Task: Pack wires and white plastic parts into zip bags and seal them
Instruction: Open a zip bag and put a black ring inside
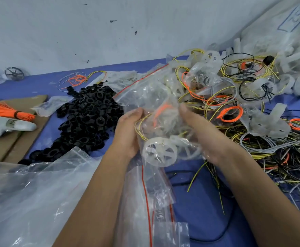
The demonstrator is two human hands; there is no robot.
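Both hands, left hand and right hand, grip a filled zip bag; no legible writing.

Blue boxed stamp on white sack, top right, blurred; no text legible anywhere.

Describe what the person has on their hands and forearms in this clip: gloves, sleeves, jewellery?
Nothing is worn. The left hand and right hand are bare, without gloves, rings or a watch in view. Both forearms are uncovered down to the picture's lower edge; no sleeve shows.
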